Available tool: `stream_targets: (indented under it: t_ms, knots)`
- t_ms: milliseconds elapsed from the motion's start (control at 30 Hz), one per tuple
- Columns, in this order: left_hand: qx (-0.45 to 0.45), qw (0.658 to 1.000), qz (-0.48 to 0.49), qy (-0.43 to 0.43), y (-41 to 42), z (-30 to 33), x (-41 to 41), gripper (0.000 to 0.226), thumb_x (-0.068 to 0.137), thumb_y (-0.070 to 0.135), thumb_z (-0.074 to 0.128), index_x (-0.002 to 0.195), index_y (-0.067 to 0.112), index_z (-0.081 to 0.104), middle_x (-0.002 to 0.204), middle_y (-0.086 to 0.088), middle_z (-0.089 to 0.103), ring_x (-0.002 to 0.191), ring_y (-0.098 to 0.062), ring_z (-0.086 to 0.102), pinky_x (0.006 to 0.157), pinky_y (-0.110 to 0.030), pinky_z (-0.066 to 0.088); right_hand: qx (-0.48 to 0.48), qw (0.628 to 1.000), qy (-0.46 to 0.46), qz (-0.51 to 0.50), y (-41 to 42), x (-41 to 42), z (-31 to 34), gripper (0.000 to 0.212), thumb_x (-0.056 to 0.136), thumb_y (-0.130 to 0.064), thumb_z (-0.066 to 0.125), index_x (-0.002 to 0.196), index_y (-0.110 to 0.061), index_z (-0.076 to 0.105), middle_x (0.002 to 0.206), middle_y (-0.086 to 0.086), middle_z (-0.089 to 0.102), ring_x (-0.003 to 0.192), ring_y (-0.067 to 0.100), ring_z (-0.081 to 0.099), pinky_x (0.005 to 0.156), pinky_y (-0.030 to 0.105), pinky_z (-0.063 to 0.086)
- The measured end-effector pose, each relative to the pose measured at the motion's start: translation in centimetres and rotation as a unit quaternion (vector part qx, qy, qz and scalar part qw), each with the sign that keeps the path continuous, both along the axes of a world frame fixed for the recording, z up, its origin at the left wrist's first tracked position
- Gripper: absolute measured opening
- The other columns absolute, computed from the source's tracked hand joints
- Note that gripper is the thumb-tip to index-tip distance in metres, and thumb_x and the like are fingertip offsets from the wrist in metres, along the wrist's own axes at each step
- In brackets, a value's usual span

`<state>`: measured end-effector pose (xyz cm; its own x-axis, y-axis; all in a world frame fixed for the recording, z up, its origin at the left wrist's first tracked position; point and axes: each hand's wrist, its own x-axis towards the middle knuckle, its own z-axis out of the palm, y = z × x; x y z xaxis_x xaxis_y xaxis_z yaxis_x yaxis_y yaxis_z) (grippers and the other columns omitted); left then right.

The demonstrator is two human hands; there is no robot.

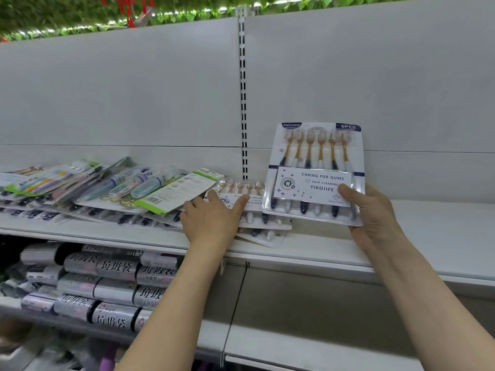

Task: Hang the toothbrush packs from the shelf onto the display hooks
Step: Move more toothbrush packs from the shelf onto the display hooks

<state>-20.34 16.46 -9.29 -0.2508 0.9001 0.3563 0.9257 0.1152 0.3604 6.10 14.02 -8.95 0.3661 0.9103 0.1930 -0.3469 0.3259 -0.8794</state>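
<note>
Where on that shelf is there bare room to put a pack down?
The shelf lies bare to the right of the right hand, which holds up the six-brush pack. A narrow bare strip runs along the front edge. Left of the slotted upright it is crowded: the left hand rests on stacked packs.

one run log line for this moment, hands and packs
right hand: holds YIKOJIFE 6pcs toothbrush pack upright | left hand: fingers flat on stacked pack on shelf | hooks: none visible
</note>
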Motion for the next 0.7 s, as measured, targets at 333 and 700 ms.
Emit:
stream_targets:
  t_ms: [333,700]
  knots:
    - [-0.075,0.997,0.001,0.022,0.2,1.7,0.6,0.114,0.074,0.093,0.025,0.157,0.016,0.008,0.150,-0.022,0.038,0.138,-0.042,0.029,0.108,-0.050,0.030,0.006,0.998,-0.028,-0.049,-1.4,-0.4,0.2,0.026,0.090,-0.004,0.069,0.115,-0.007,0.070,0.107,0.011,0.076,0.101,0.031,0.073,0.095,0.054,0.055]
    - [0.088,0.987,-0.091,-0.097,-2.2,3.3,3.6,0.138,0.065,0.068,0.078,0.156,0.020,-0.013,0.144,-0.023,0.033,0.111,-0.037,0.056,0.070,-0.038,0.042,0.000,0.998,0.024,-0.055,-4.4,1.6,-0.6,0.024,0.092,-0.001,0.065,0.115,-0.007,0.069,0.109,0.012,0.076,0.104,0.032,0.072,0.095,0.053,0.055]
